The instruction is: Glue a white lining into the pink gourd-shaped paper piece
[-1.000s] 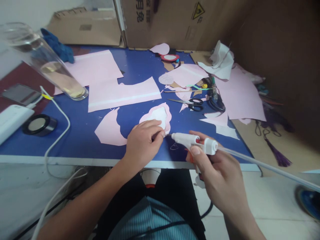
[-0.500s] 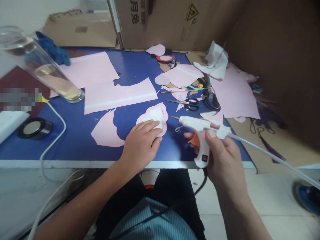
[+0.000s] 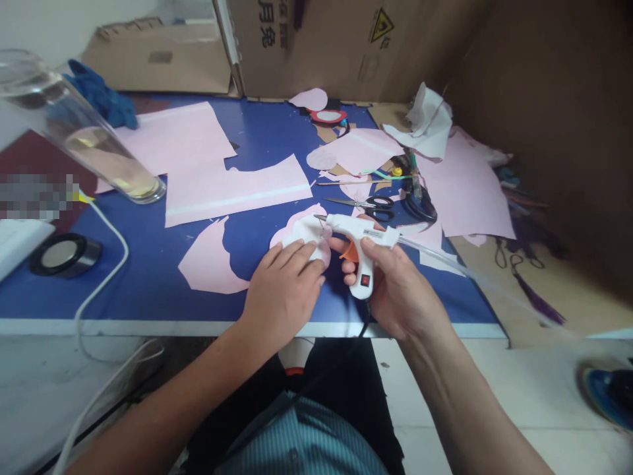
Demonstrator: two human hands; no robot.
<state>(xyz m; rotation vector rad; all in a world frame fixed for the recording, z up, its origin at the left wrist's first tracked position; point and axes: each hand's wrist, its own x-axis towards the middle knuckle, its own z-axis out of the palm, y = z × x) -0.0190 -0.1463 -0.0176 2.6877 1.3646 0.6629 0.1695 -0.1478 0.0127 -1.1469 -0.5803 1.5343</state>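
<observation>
One left hand (image 3: pixel 284 290), palm down, fingers extended and lying close together, laid over the lower part of the cutout; nothing seen pinched, the thumb's position not clear. One right hand (image 3: pixel 403 284), curled round the grip of the glue gun, thumb along its side, a finger beside the orange trigger (image 3: pixel 350 252). One glue gun (image 3: pixel 363 236), white, red switch on the grip, nozzle pointing left over the upper right of the cutout; contact between tip and surface cannot be told. One glue stick (image 3: pixel 440 256), clear, long, projecting from the gun's rear. One cutout (image 3: pixel 277 239), pink, scalloped, flat on the blue table (image 3: pixel 148 290) near its front edge, with a white piece (image 3: pixel 302 229) on top. One pair of scissors (image 3: pixel 380 210), black-handled, just beyond the gun. One scrap (image 3: pixel 210 260), pink, curved along one side, left of the cutout. One sheet (image 3: pixel 237 194), pink with a pale stripe, behind the scrap. One roll (image 3: pixel 64 256), dark-rimmed, at left. One bottle (image 3: pixel 111 155), clear, behind the roll. One tassel (image 3: pixel 544 307), purple, on the cardboard at right.
</observation>
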